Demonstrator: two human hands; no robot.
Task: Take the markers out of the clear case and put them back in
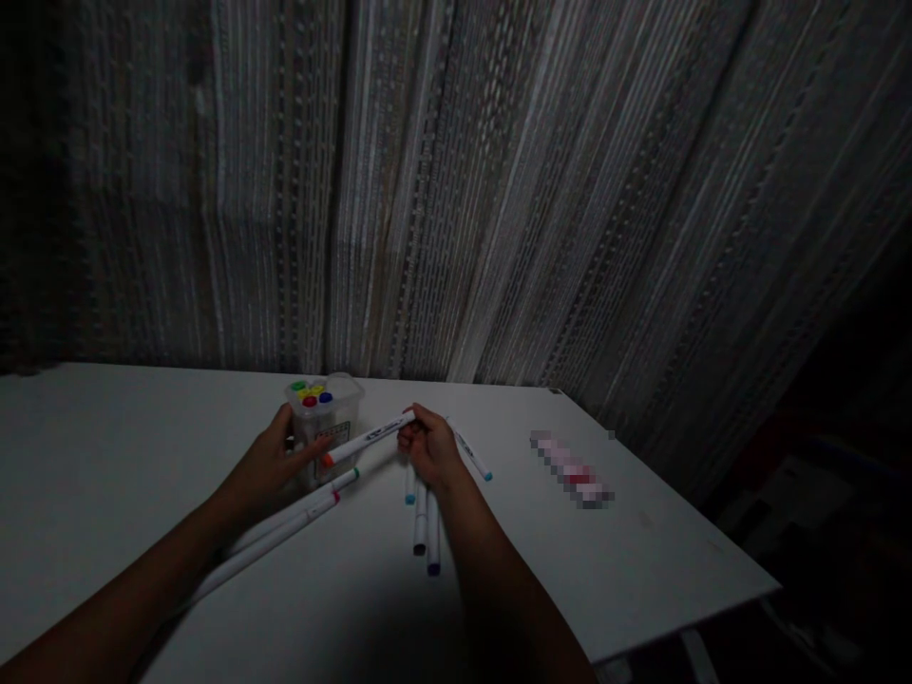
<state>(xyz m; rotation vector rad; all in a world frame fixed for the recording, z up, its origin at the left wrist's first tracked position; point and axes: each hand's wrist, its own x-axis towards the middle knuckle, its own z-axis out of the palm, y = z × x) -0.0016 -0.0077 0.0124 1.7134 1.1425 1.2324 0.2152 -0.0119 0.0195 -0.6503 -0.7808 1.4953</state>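
Observation:
My right hand [431,448] is pinched on one end of a white marker with an orange tip [363,441], which slants down to the left. My left hand [275,463] is wrapped round a clear plastic marker box [334,413], thumb near the marker's orange tip. Several coloured marker caps [312,392] show in the box's open top. Two long white markers [299,518] lie under my left wrist. Three more markers [422,522] lie under my right wrist, and one with a teal tip [476,459] lies just right of my right hand.
Everything rests on a white table [106,475] whose right corner and front edge [712,608] are close by. A blurred small object [571,468] lies on the table to the right. A striped curtain [499,190] hangs behind. The scene is dim.

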